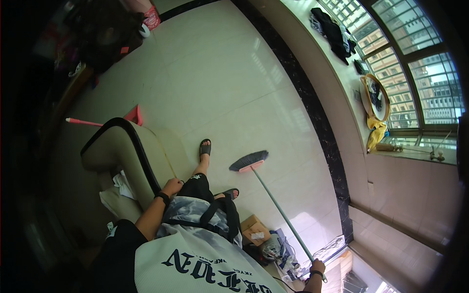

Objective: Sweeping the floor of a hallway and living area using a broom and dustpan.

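Observation:
My right hand (317, 266) is closed around the upper end of the green handle of a broom (284, 214). The pink head with dark grey bristles (250, 161) rests on the tiled floor in front of my sandalled feet. My left hand (173, 186) is beside my thigh, at the edge of a beige sofa with black trim (154, 157); its fingers are curled, and whether it holds anything cannot be told. Beyond the sofa arm a pink dustpan (135, 115) stands on the floor, its pink handle pointing left.
A cardboard box (255, 230) and plastic bags (282, 252) lie by my right side. Along the right runs a window ledge (329, 55) with dark clothes, a round basket (384, 99) and a yellow cloth (376, 133). Dark furniture stands at the upper left.

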Tool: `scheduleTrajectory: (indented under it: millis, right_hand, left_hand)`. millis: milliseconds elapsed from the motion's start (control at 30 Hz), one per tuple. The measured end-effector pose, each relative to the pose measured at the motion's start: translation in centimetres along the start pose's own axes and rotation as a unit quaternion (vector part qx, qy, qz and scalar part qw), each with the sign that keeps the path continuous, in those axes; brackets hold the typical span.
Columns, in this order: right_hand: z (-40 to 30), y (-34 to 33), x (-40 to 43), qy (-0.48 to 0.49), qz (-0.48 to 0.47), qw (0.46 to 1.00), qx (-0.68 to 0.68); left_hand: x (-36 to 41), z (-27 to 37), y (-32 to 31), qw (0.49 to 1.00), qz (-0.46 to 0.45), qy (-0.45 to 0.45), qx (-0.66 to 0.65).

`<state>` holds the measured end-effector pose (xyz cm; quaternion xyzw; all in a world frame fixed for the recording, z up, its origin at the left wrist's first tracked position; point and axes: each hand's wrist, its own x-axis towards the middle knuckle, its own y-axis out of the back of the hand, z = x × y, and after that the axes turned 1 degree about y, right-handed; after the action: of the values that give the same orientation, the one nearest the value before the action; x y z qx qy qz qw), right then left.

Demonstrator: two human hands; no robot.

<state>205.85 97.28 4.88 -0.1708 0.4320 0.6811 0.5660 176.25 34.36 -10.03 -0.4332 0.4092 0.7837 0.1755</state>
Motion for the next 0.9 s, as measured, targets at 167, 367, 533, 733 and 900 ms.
scheduleTrajectory:
  millis: [167,367,533,733,900]
  right_hand:
    - [-0.9,1.7,0.3,0.007,0.018,1.000,-0.003]
    - [-2.8,5.7,1.9,0.033,0.052,0.998,0.004]
    - [-5.0,9.9,4.5,0.074,0.101,0.992,-0.010]
    - [-11.6,13.0,6.0,0.101,0.109,0.989,0.029]
    - [-21.9,15.5,6.6,0.139,0.134,0.975,0.113]
  left_hand:
    - [1.8,-2.4,-1.2,0.999,0.027,-0.040,-0.001]
    - [1.8,-2.8,-1.4,0.997,0.059,-0.050,0.013]
    - [1.0,-2.5,-0.5,0.996,0.031,0.002,-0.079]
    - [0.3,-2.7,0.7,0.992,0.008,0.029,-0.123]
    - [1.8,-5.0,0.2,0.961,-0.022,0.070,-0.267]
